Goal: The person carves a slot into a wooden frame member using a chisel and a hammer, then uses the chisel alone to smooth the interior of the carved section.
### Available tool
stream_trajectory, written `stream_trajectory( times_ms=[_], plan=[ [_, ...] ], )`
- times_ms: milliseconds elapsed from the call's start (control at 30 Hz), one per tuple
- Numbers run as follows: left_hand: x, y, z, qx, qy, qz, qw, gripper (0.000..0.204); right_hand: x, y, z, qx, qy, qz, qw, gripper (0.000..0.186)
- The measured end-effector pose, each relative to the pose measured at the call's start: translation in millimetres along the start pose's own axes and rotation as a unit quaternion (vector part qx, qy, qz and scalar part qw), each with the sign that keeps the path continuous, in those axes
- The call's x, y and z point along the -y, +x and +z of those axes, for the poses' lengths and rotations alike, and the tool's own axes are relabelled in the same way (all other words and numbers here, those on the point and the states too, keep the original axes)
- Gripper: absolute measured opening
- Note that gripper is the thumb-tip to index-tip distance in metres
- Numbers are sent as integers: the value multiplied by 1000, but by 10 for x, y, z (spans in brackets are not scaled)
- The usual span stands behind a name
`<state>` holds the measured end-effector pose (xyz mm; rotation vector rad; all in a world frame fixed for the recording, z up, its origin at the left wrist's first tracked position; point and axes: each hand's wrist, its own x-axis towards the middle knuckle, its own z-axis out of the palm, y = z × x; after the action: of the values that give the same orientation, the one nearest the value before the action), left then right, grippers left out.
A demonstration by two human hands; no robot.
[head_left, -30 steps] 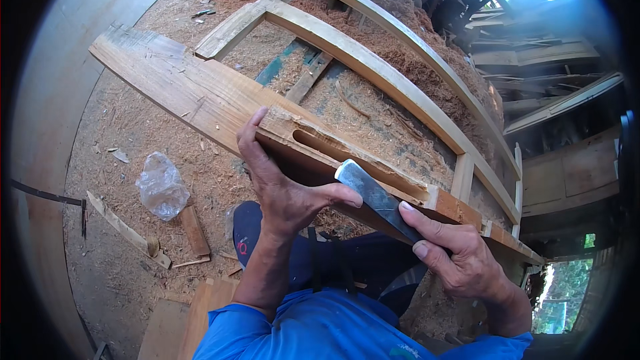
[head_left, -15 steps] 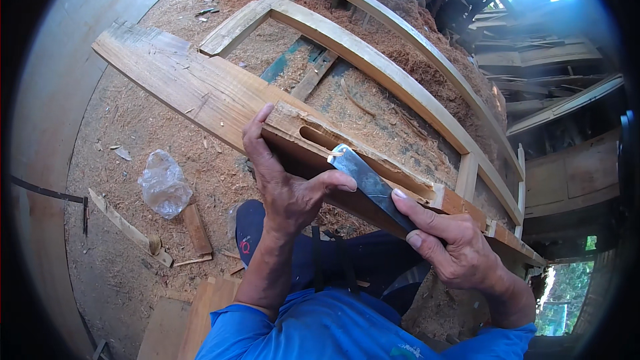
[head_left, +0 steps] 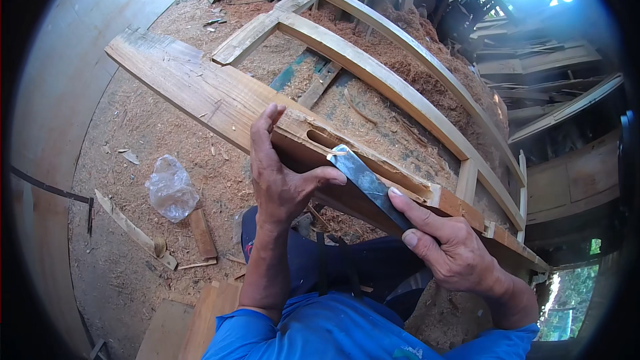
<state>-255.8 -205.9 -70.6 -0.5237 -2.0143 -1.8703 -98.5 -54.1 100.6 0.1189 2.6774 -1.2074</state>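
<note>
My right hand [head_left: 460, 250] pinches the lower end of a wide, flat steel chisel [head_left: 365, 181] between thumb and fingers. Its pale, bright cutting edge points up and left, at the near edge of a thick wooden plank [head_left: 193, 83]. A long round-ended slot [head_left: 322, 137] is cut into the plank just beyond the blade. My left hand [head_left: 281, 183] stands beside the plank, its fingers raised and touching the near edge left of the slot. Its thumb stretches toward the blade tip, apart from the fingers. The chisel's rear end is hidden by my right hand.
Curved wooden frame rails [head_left: 387, 80] lie beyond the plank. Sawdust and shavings cover the floor around a crumpled clear plastic bag [head_left: 172, 188], a thin wood strip [head_left: 130, 227] and a small brown block [head_left: 203, 233]. Stacked boards [head_left: 540, 60] stand at the far right.
The view has shifted slightly, so the plank and floor sit a little further right. My left thumb has drawn back a little from the chisel, which stays in my right hand.
</note>
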Motion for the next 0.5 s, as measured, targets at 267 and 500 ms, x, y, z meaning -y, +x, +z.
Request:
stream_trajectory(
  times_ms=[267, 500],
  plan=[
    [153, -48, 12, 18, -24, 14, 999, 125, 56, 34, -7, 40, -16, 67, 997, 51],
    [167, -58, 18, 21, -47, -7, 999, 112, 56, 150, 103, 6, 14, 7, 1000, 51]
  ],
)
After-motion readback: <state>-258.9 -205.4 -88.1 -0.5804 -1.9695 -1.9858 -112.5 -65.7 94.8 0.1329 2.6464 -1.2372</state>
